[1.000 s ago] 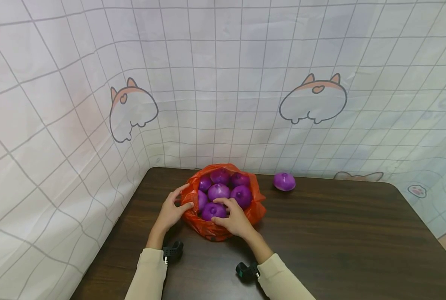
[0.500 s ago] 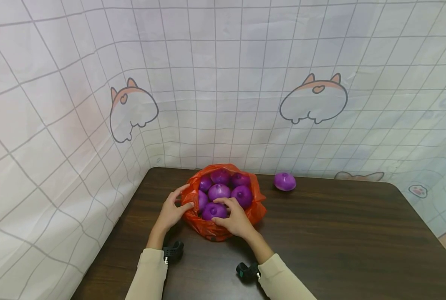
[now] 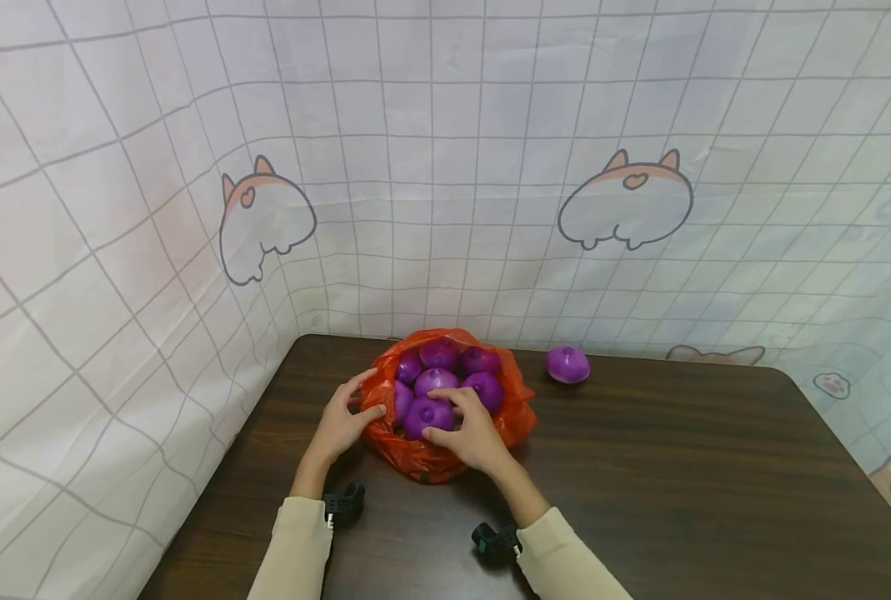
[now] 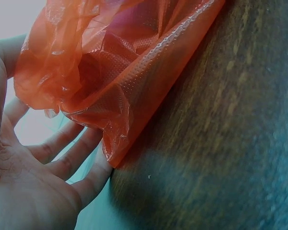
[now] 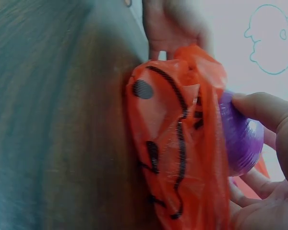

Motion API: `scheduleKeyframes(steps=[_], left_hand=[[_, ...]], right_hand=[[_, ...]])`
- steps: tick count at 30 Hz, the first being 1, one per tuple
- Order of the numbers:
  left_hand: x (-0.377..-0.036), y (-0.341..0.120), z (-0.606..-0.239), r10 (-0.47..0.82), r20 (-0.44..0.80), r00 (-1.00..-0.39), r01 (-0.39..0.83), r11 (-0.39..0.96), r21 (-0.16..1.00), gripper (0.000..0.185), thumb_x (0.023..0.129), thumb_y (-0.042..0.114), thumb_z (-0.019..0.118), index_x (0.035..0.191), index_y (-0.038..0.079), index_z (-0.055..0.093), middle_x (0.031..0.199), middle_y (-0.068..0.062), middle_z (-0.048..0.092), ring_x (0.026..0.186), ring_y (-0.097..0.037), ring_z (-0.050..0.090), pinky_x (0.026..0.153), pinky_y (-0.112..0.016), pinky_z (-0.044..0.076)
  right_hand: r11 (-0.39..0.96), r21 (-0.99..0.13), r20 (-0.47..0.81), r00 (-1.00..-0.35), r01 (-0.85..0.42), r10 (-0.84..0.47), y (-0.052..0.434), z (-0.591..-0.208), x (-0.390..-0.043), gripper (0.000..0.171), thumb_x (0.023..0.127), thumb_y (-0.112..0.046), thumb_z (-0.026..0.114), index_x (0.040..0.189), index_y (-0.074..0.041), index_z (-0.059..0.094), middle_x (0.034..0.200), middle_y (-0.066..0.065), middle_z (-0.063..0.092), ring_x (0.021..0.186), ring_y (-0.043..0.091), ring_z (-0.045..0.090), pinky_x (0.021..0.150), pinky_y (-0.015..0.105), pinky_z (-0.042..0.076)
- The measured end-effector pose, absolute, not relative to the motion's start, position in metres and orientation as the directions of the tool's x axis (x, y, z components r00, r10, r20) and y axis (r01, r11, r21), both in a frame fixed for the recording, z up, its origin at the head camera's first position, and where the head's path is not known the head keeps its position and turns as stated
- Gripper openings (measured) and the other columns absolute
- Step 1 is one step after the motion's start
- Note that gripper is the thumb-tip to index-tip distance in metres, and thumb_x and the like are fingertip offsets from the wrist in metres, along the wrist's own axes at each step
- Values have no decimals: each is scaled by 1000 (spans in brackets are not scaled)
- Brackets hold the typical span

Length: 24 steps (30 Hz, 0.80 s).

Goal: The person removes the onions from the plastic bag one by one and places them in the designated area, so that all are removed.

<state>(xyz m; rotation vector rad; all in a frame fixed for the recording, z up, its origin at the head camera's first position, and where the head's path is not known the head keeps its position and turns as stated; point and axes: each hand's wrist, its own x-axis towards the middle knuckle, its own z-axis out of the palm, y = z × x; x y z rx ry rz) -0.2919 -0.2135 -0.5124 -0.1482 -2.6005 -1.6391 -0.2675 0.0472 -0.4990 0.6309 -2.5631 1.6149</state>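
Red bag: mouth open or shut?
Open: in the head view, the red bag gapes at the top, showing several purple round items inside.

Purple balls (image 3: 426,419) in orange-red bag (image 3: 409,460)

The head camera looks forward and down from well above the dark brown wood-grain counter (image 3: 685,467), while two sideways-turned wrist cameras look from close in past the left hand (image 3: 340,423) and right hand (image 3: 477,435), both catching the translucent orange-red plastic bag (image 5: 201,139).

We see white cloth (image 3: 453,208) with grey grid lines and animal drawings (image 3: 626,208), which hangs in soft waves behind and beside the dark brown table (image 3: 678,467).
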Motion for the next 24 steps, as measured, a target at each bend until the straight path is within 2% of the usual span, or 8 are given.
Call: scheduleKeyframes(steps=[3,11,20,24], left_hand=[[-291,-214,-512,49,107,-993,117,427,897,64,91,24,76,149,34,51,151,-13,45,131,-39,48,98,-56,51],[-291,-213,-511,55,111,-992,124,431,894,65,91,25,77,150,33,50,151,-14,45,130,-40,48,97,-55,51],[-291,-213,-512,52,102,-993,114,423,899,64,92,25,76,149,34,51,149,-13,46,129,-39,48,96,-55,52],[-290,-213,-511,50,100,-994,112,422,900,64,92,25,76,150,33,50,147,-15,46,129,-39,48,95,-54,53]], right_hand=[[357,-852,281,-910,-382,-304,50,-494,-268,51,86,-21,83,134,-20,63,128,14,53,116,38,62,97,53,54],[335,-876,266,-928,-346,-261,62,-480,-269,53,86,-21,84,134,-29,63,128,8,53,115,36,62,93,48,57],[268,-889,309,-919,-371,-246,81,-458,-270,53,87,-22,83,136,-24,62,132,10,51,119,37,61,99,52,54],[237,-886,341,-907,-398,-245,90,-448,-270,54,87,-20,83,136,-23,61,133,11,51,118,37,59,97,50,55]])
